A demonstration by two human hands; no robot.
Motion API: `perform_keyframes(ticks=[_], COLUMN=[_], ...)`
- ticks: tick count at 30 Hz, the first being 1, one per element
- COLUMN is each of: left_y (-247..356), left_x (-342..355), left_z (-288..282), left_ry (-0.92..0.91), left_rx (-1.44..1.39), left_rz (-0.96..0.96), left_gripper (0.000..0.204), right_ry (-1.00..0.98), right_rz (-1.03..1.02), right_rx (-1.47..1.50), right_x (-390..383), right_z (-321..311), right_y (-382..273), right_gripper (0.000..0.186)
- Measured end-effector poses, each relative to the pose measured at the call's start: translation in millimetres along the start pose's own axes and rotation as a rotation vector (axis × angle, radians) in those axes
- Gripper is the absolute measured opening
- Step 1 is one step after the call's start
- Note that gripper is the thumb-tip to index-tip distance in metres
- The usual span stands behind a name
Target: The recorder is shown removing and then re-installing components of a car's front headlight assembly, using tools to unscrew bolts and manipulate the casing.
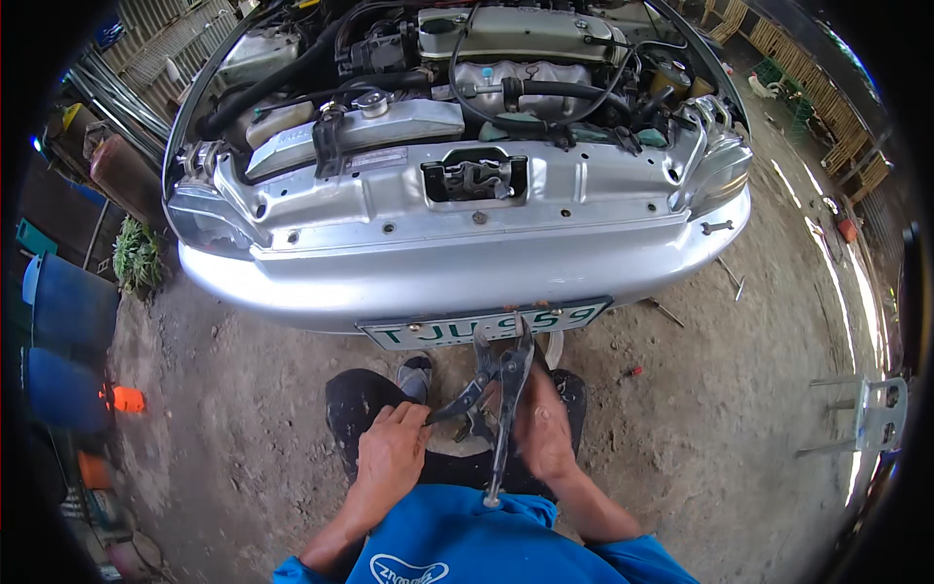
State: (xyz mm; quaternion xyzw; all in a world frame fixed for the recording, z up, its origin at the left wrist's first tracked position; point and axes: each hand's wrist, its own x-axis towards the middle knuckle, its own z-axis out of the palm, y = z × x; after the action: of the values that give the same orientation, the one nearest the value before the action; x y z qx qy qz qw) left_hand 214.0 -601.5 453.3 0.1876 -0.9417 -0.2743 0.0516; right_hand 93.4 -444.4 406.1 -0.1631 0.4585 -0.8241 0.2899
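My left hand (pixel 392 450) is closed around the lever handle of dark locking pliers (pixel 507 389). The jaws are spread apart, their tips overlapping the lower part of the licence plate (pixel 428 333); whether they touch it I cannot tell. The adjusting screw end of the other handle points down at my blue shirt. My right hand (pixel 545 433) is beside that handle, partly behind it and blurred, so its fingers do not show clearly. The plate sits on the silver front bumper (pixel 321 287) of a car, and a bolt shows near its upper left.
The open engine bay (pixel 506 88) lies ahead. An open-end wrench (pixel 718 228) rests on the bumper's right side. On the dirt ground are a T-shaped metal tool (pixel 734 280), a thin rod (pixel 664 311) and a small red object (pixel 635 371). Blue drums (pixel 73 311) stand left, a metal stand (pixel 880 414) right.
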Motion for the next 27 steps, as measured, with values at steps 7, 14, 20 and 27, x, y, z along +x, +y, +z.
perform_keyframes(ticks=[7, 14, 20, 27], left_y=[-13.7, -33.8, -43.8, -15.3], left_x=[39.3, 99.5, 120.9, 110.6], left_z=[-17.7, -42.0, -54.3, -58.7], left_ry=[0.234, 0.241, 0.127, 0.136], left_rx=[0.073, 0.057, 0.107, 0.003], left_rz=[0.04, 0.122, 0.154, -0.032], left_gripper=[0.016, 0.014, 0.016, 0.014], right_ry=[-0.132, -0.195, 0.016, 0.156], right_rz=[0.455, 0.408, 0.318, 0.276], right_rx=[0.675, 0.764, 0.836, 0.844], right_x=[36.8, 103.6, 122.3, 131.8], right_z=[37.3, 58.8, 80.0, 100.2], right_y=[12.7, 5.9, 28.9, 38.7], right_gripper=[0.07, 0.065, 0.037, 0.039])
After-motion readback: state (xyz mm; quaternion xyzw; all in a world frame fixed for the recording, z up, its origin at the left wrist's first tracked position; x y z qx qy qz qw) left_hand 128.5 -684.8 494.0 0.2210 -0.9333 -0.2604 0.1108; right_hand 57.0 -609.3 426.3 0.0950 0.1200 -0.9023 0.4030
